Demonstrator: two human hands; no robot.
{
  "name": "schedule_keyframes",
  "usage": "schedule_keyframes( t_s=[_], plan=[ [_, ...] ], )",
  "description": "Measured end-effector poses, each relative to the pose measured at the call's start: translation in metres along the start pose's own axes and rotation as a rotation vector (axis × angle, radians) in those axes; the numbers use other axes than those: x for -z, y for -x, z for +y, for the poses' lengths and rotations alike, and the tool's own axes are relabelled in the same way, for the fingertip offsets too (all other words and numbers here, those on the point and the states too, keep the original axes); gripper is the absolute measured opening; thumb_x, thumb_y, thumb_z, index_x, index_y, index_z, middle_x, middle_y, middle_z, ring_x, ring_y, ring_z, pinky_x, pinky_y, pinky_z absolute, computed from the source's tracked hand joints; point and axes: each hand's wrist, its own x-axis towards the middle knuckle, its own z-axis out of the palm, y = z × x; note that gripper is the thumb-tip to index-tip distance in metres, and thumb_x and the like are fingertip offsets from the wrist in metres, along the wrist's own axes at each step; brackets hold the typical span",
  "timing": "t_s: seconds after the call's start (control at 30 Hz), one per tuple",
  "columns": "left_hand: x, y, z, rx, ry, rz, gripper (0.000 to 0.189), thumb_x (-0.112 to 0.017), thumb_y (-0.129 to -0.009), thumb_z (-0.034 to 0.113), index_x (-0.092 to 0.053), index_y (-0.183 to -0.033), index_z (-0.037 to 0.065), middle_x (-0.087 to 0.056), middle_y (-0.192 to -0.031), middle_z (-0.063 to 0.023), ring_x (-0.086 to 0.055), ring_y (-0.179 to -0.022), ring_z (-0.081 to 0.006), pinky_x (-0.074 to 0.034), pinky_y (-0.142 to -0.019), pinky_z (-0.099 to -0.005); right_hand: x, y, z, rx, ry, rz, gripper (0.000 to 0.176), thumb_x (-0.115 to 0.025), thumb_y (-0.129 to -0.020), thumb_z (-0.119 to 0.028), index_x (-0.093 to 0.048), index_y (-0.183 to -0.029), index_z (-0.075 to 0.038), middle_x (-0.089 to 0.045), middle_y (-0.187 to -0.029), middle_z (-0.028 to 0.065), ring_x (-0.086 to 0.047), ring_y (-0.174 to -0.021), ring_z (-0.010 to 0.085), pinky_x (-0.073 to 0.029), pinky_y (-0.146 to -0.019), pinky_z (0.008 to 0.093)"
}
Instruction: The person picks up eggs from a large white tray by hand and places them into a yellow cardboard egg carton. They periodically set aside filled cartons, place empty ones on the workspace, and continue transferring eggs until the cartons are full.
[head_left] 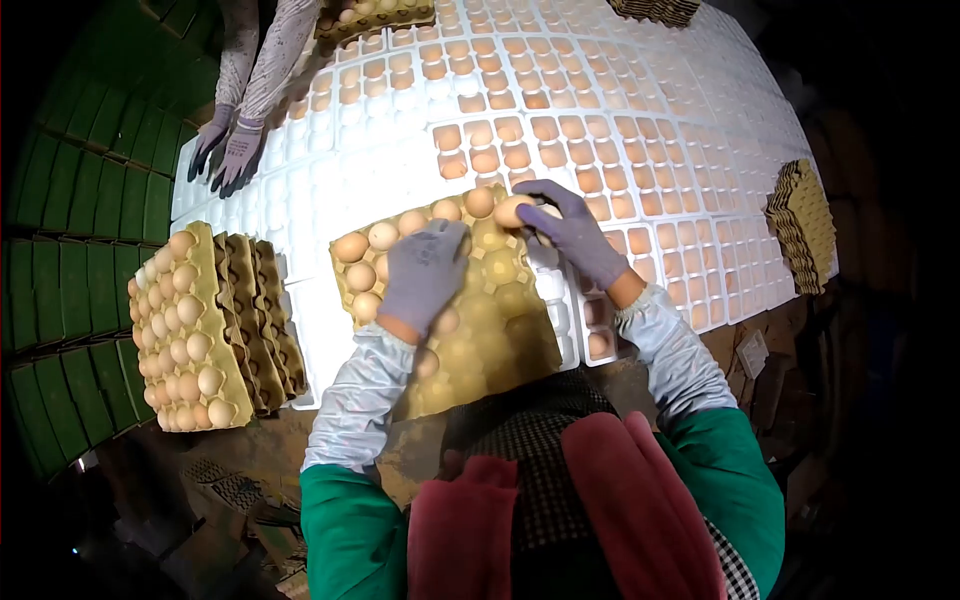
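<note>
Brown, probably light and fragile, best held gently round its sides, the egg [512, 211] is pinched by the right hand [577, 237] at the far edge of the cardboard tray [500, 345], the grip of the left hand [425, 272] hidden.

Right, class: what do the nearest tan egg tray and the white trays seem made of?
Tan egg tray: probably moulded paper pulp, matt, judging by its dull, bumpy cups. White trays: likely plastic, smooth, given their crisp ridges and bright glare.
</note>
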Motion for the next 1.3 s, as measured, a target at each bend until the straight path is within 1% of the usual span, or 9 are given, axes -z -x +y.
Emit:
schedule_keyframes(
  t_s=[0.1,0.17,0.33,0.5,0.6,0.83,0.9,1.1,1.3],
  plan=[
    [0.020,0.013,-0.024,0.321,1.013,0.232,0.040,-0.057,-0.093,0.022,-0.058,-0.130,0.007,-0.067,-0.102,-0.0124,-0.064,-0.085,-0.0193,-0.052,-0.078,-0.0310,0.014,-0.010,0.000,-0.026,-0.216,-0.022,0.041,-0.067,-0.094,-0.032,-0.061,-0.125,-0.007,-0.062,-0.114,0.0073,-0.063,-0.097,0.0131,-0.055,-0.084,0.0284],
    [0.045,0.005,-0.018,0.555,1.515,0.228,0.043,-0.059,-0.093,0.024,-0.057,-0.130,0.003,-0.064,-0.102,-0.0099,-0.063,-0.089,-0.0136,-0.051,-0.076,-0.0239,-0.001,-0.031,0.006,0.191,0.489,0.004,0.044,-0.071,-0.088,-0.030,-0.061,-0.124,-0.007,-0.060,-0.119,0.0144,-0.064,-0.101,0.0217,-0.054,-0.081,0.0347],
    [0.022,-0.051,-0.007,0.172,-0.260,-0.212,0.041,-0.081,-0.075,0.032,-0.066,-0.109,0.016,-0.052,-0.123,-0.0117,-0.066,-0.095,-0.0315,-0.053,-0.076,-0.0446,-0.033,-0.064,-0.012,0.130,1.298,-0.221,0.042,-0.078,-0.077,-0.033,-0.066,-0.110,-0.009,-0.050,-0.129,0.0202,-0.061,-0.109,0.0348,-0.048,-0.094,0.0433],
    [0.038,-0.047,-0.025,0.315,0.308,-0.065,0.042,-0.077,-0.080,0.027,-0.066,-0.118,0.012,-0.058,-0.113,-0.0107,-0.066,-0.088,-0.0248,-0.054,-0.080,-0.0355,0.055,-0.051,0.005,0.168,0.555,0.069,0.046,-0.077,-0.079,-0.038,-0.068,-0.116,-0.013,-0.061,-0.118,0.0172,-0.061,-0.107,0.0366,-0.048,-0.093,0.0446],
    [0.035,-0.057,-0.053,0.550,0.907,0.278,0.035,-0.076,-0.084,0.020,-0.070,-0.115,0.006,-0.058,-0.116,-0.0094,-0.062,-0.091,-0.0191,-0.051,-0.082,-0.0312,0.090,-0.053,0.045,0.233,0.779,0.307,0.035,-0.075,-0.079,-0.029,-0.070,-0.107,-0.008,-0.065,-0.106,0.0142,-0.058,-0.112,0.0364,-0.055,-0.082,0.0434],
    [-0.010,-0.144,-0.103,0.458,-0.063,0.073,0.037,-0.068,-0.085,0.031,-0.068,-0.119,0.015,-0.056,-0.127,-0.0141,-0.068,-0.099,-0.0295,-0.053,-0.085,-0.0399,0.100,-0.081,0.057,0.174,1.029,0.129,0.042,-0.080,-0.072,-0.017,-0.067,-0.111,-0.012,-0.059,-0.121,0.0174,-0.065,-0.096,0.0357,-0.055,-0.080,0.0423],
    [-0.031,-0.159,-0.116,0.482,-0.261,-0.170,0.029,-0.065,-0.086,0.025,-0.068,-0.114,0.018,-0.056,-0.123,-0.0138,-0.067,-0.100,-0.0291,-0.053,-0.083,-0.0410,0.105,-0.093,0.046,0.133,1.158,-0.074,0.025,-0.070,-0.078,-0.016,-0.070,-0.102,-0.013,-0.070,-0.092,0.0134,-0.069,-0.085,0.0331,-0.056,-0.076,0.0419],
    [-0.031,-0.190,-0.119,0.265,0.157,0.224,0.035,-0.065,-0.088,0.021,-0.066,-0.123,0.021,-0.059,-0.122,-0.0106,-0.068,-0.090,-0.0286,-0.054,-0.078,-0.0404,0.062,-0.187,0.034,0.363,0.876,0.006,0.029,-0.068,-0.084,-0.020,-0.069,-0.113,-0.017,-0.066,-0.114,0.0143,-0.068,-0.094,0.0340,-0.054,-0.082,0.0439],
    [-0.055,-0.228,-0.116,0.108,0.134,0.041,0.034,-0.058,-0.093,0.027,-0.066,-0.124,0.015,-0.062,-0.121,-0.0133,-0.066,-0.098,-0.0340,-0.051,-0.087,-0.0444,0.025,-0.302,0.042,0.326,1.014,-0.033,0.034,-0.064,-0.088,-0.020,-0.065,-0.121,-0.013,-0.058,-0.127,0.0175,-0.064,-0.106,0.0338,-0.052,-0.089,0.0432]
  ],
)
